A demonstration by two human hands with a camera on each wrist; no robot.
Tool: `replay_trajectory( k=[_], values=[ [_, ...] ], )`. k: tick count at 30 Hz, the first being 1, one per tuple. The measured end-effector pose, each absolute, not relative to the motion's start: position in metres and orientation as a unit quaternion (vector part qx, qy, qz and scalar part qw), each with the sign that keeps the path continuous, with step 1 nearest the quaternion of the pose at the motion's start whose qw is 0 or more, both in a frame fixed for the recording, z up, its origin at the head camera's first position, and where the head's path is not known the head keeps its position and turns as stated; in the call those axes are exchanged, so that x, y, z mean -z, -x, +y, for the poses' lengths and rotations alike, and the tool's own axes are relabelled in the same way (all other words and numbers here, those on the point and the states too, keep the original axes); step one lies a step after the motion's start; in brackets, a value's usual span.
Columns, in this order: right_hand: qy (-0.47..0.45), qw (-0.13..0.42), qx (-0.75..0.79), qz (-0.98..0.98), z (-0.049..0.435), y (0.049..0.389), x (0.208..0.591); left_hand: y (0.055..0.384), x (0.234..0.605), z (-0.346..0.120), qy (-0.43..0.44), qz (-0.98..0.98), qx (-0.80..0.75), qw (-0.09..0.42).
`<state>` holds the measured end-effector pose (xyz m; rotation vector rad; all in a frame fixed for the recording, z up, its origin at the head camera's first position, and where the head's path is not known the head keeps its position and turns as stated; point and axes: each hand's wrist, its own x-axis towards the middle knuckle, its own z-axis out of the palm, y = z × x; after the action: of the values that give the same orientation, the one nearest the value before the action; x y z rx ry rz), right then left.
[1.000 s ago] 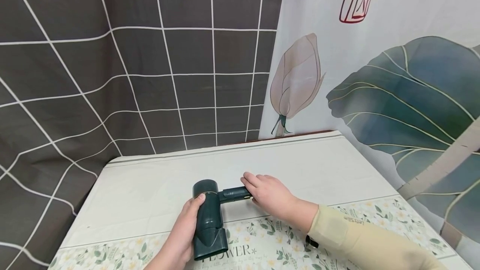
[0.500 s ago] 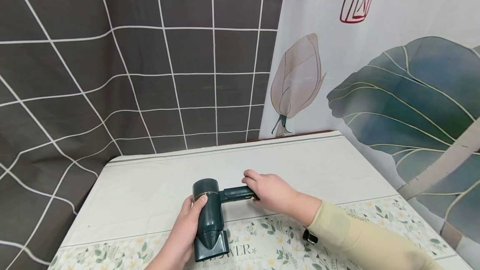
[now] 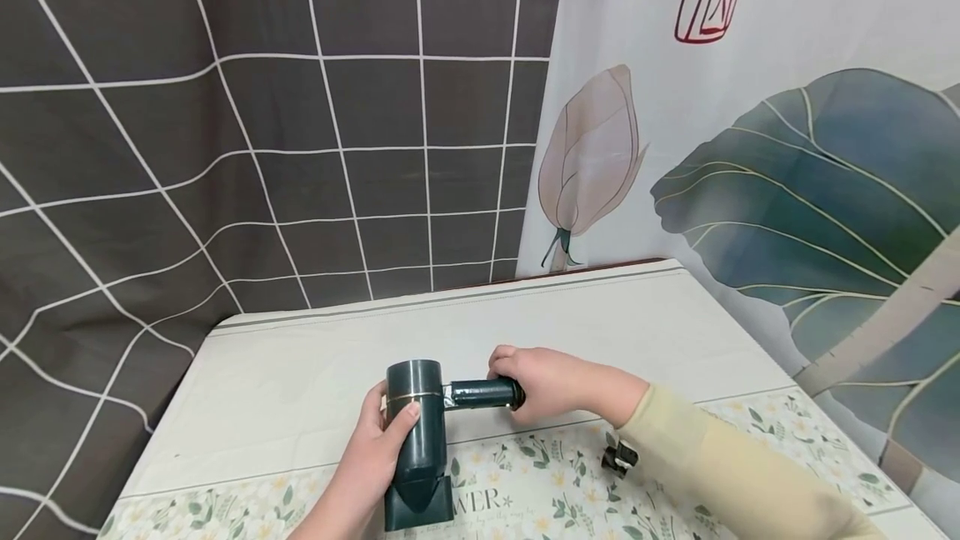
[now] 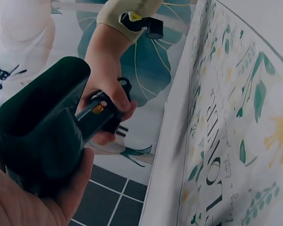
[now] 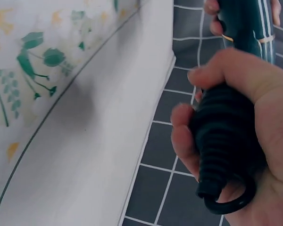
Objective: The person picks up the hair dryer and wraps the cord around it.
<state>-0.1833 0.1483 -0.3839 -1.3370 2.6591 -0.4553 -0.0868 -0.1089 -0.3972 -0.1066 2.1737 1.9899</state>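
A dark green hair dryer (image 3: 423, 432) is held above the table, its flat nozzle (image 3: 418, 505) pointing toward me. My left hand (image 3: 371, 452) grips the barrel, thumb lying on top. Sideways to the right runs the handle (image 3: 480, 394), and my right hand (image 3: 555, 382) holds its far end. In the right wrist view, fingers curl around a black ribbed cord sleeve (image 5: 214, 146) with a hanging loop (image 5: 236, 205) beneath it. Two metal plug prongs (image 4: 122, 130) show by the right fingers in the left wrist view. The right palm hides part of the handle end.
A white tablecloth (image 3: 315, 390) with a floral printed band covers the table. Behind stands a dark curtain (image 3: 375, 107) with white grid lines; at the right hangs a white curtain (image 3: 622, 7) printed with a bud and leaf. A black device (image 3: 620, 458) sits at the right wrist.
The right hand has shifted slightly right along the handle, so more of its dark end shows. The dryer has turned a little, and its nozzle now faces more downward.
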Motion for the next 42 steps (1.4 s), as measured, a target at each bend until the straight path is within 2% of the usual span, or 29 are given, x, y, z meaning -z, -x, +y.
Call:
replay_trajectory(
  k=[11, 18, 30, 42],
  values=[
    [0.426, 0.217, 0.212, 0.852, 0.154, 0.195, 0.375, 0.083, 0.394, -0.108, 0.002, 0.741, -0.666, 0.092],
    [0.422, 0.27, 0.233, 0.834, 0.153, 0.201, 0.374, 0.083, 0.395, -0.111, -0.003, 0.757, -0.647, 0.089],
    [0.38, 0.398, 0.308, 0.776, 0.157, 0.21, 0.379, 0.088, 0.402, -0.113, -0.033, 0.769, -0.635, 0.067],
    [0.303, 0.573, 0.376, 0.662, 0.16, 0.224, 0.394, 0.094, 0.41, -0.117, -0.056, 0.796, -0.599, 0.066]
  ],
)
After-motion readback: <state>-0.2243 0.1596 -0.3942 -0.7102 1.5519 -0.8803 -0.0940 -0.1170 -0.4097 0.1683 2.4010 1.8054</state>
